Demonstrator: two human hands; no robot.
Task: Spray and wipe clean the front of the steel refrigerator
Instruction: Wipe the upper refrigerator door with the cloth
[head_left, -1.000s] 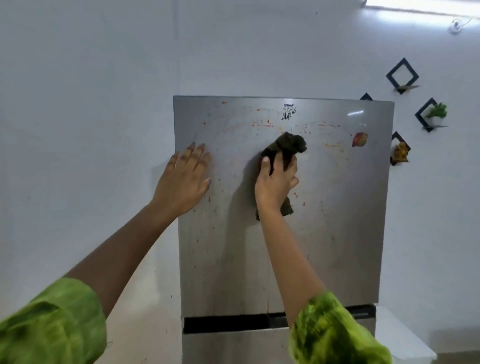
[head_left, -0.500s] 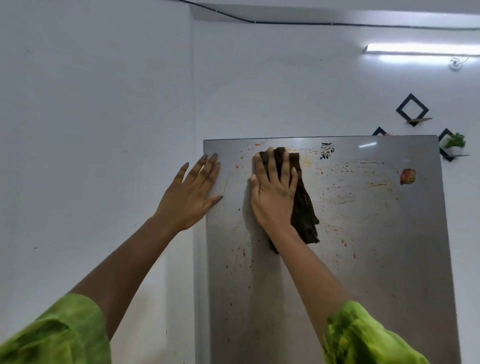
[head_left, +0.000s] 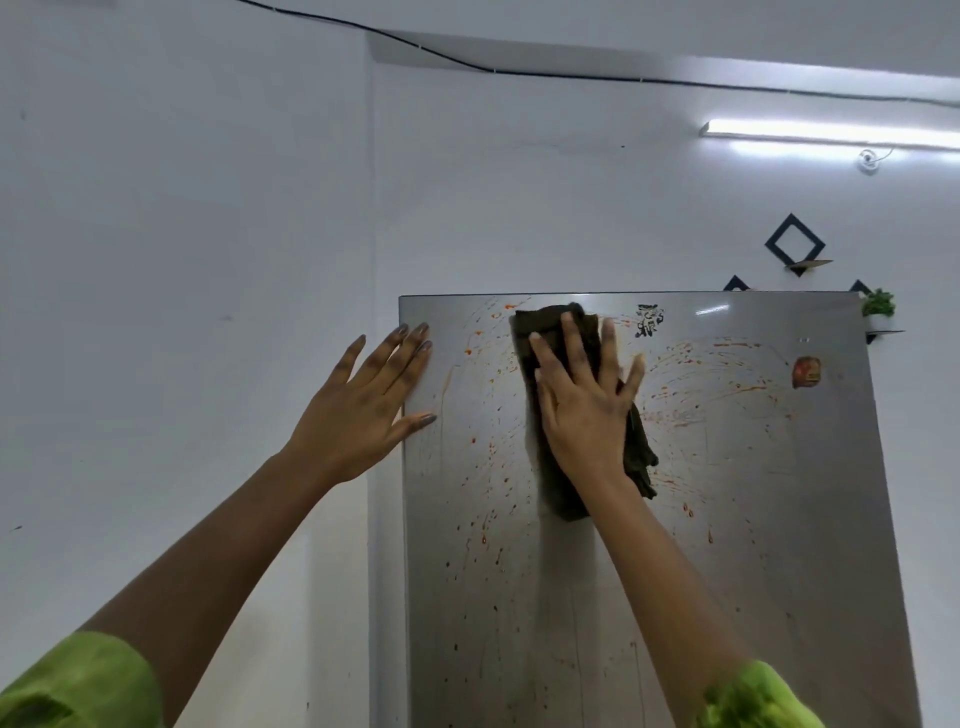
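Note:
The steel refrigerator door (head_left: 737, 519) fills the right half of the view, streaked and spotted with orange-red stains. My right hand (head_left: 584, 405) lies flat with fingers spread, pressing a dark cloth (head_left: 553, 483) against the door near its top edge; the cloth sticks out above my fingertips and hangs below my wrist. My left hand (head_left: 363, 410) rests flat and open on the door's upper left edge, fingertips on the steel and palm over the edge. No spray bottle is in view.
A red-and-yellow sticker (head_left: 806, 372) and a black printed mark (head_left: 649, 319) sit on the upper door. White walls surround the fridge. Black diamond wall shelves (head_left: 795, 244) and a small plant (head_left: 879, 304) are at the right, under a tube light (head_left: 831, 132).
My right hand has moved the cloth up to the door's top edge and slightly rightward, its fingers flattening from a grip. The view has tilted upward. My left hand stays at the left edge.

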